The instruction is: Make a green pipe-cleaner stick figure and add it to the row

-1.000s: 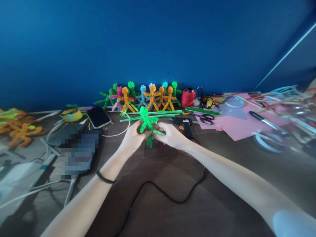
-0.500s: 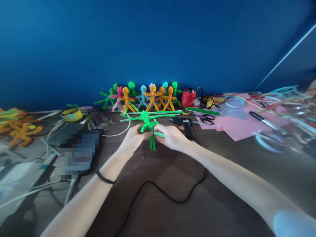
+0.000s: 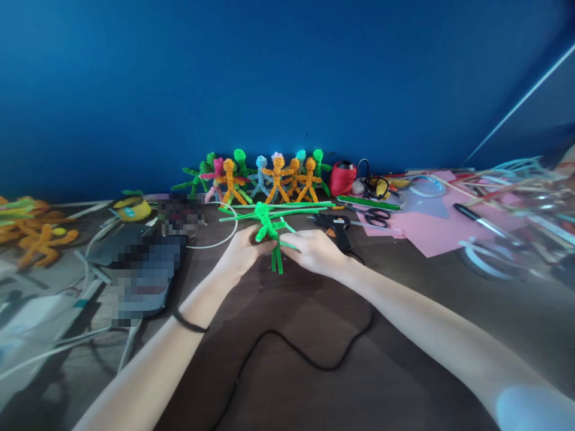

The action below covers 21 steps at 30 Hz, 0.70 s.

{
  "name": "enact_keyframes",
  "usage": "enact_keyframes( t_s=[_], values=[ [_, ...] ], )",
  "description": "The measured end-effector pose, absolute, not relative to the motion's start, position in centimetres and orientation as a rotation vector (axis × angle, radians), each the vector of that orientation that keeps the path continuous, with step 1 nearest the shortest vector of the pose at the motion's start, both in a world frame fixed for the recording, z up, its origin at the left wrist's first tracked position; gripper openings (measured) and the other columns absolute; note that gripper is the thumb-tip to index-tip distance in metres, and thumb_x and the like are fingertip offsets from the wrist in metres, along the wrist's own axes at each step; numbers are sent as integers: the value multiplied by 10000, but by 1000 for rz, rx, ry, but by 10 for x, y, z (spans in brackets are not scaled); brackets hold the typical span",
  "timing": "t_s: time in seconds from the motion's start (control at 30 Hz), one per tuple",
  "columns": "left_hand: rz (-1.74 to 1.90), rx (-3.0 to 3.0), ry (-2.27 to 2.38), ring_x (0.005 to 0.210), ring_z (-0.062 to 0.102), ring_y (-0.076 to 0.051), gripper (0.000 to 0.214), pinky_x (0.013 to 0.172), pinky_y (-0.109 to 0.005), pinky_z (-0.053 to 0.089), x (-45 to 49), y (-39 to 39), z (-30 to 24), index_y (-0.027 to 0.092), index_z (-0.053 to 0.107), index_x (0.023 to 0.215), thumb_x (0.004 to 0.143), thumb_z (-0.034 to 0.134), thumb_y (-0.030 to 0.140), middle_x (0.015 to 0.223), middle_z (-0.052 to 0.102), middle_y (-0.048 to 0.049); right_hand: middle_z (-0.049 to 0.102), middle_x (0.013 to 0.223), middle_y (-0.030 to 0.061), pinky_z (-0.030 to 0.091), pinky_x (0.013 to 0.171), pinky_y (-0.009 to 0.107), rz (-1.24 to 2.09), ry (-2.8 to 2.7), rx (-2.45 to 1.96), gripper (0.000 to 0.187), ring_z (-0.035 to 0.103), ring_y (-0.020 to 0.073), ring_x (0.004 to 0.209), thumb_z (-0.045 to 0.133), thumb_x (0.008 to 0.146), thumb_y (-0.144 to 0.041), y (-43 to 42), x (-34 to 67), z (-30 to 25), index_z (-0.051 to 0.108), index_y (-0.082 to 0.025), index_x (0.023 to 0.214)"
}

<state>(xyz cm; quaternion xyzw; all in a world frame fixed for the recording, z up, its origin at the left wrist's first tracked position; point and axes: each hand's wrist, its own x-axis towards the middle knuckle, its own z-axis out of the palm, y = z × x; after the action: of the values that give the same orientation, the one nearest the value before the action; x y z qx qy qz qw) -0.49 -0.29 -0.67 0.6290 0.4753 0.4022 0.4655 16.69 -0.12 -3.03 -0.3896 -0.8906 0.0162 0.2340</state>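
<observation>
In mid-frame, the left hand (image 3: pixel 242 252) stays pinched on the green figure (image 3: pixel 268 228), whose legs now hang lower than a second ago. The right hand (image 3: pixel 314 251), fingers closed on the figure's side, has barely shifted, so the work seems to be at its body.

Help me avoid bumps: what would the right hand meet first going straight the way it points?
The green figure the right hand already grips, then probably the left hand just beyond.
</observation>
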Motion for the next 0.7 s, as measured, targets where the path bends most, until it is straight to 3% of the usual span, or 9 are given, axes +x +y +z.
enact_keyframes(
  t_s=[0.3, 0.7],
  values=[
    [945, 1523, 1162, 661, 553, -146, 248, 645, -272, 452, -8, -1, -3, 137, 621, 758, 586, 713, 289, 705, 630, -5, 648, 756, 59, 317, 589, 240, 291, -2356, -1026, 211, 558, 153, 643, 455, 862, -277, 0, 168, -29, 621, -181, 950],
    [947, 1805, 1205, 678, 565, -170, 162, 645, -281, 467, -9, -1, -6, 149, 614, 793, 676, 621, 262, 736, 649, -26, 620, 636, 29, 343, 579, 224, 585, -2223, -1033, 199, 518, 111, 558, 490, 844, -286, -3, 166, -21, 623, -164, 760]
  ],
)
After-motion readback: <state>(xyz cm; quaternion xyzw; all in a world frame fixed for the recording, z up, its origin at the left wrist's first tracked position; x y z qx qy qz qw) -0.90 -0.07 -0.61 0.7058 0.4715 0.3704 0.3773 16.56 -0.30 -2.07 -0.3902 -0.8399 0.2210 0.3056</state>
